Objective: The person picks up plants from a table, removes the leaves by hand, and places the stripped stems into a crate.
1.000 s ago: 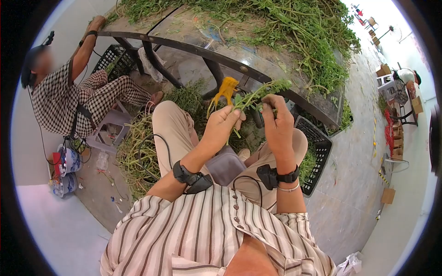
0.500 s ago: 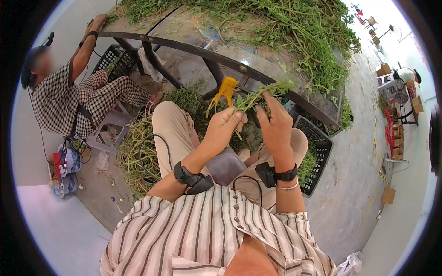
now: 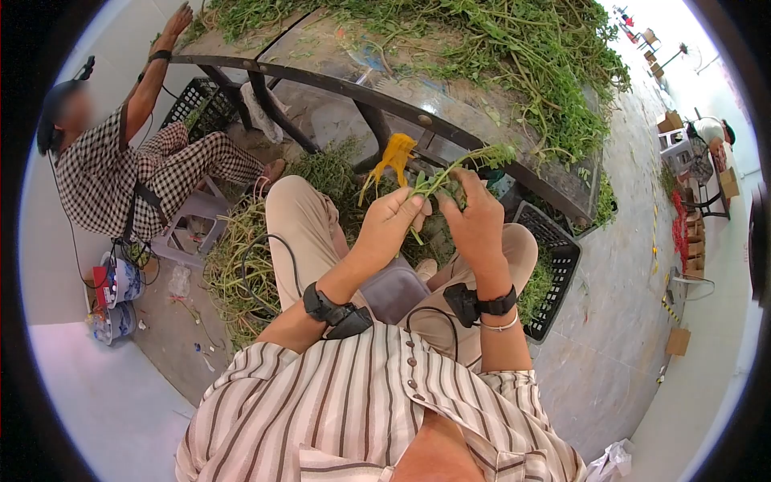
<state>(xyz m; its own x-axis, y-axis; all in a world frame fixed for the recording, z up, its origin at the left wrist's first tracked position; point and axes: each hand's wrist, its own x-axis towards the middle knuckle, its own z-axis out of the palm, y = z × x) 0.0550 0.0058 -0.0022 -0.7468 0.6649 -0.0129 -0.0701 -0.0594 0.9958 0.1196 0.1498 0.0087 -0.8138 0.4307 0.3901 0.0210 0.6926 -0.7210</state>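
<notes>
My left hand [image 3: 391,225] is closed in a pinch around a leafy green stem [image 3: 491,155], whose cut end pokes out below the fingers. Its leafy tip reaches right toward the table edge. My right hand [image 3: 475,221] is at the same stem, with the thumb and bent index finger on either side of it; part of their contact is hidden by leaves. Both hands are over my lap, just short of the table [image 3: 321,68]. A large heap of green stems [image 3: 522,56] lies on the tabletop.
A black crate [image 3: 558,277] with greens stands right of my knee. Piled stems [image 3: 237,277] lie on the floor at left. Yellow plastic [image 3: 393,161] hangs below the table edge. A co-worker in a checked shirt [image 3: 96,177] sits at left; another person [image 3: 711,132] is far right.
My right hand has shifted slightly left and down along the stem, its index finger more bent. My left hand stays in place. The co-worker's hand at left has risen off the table.
</notes>
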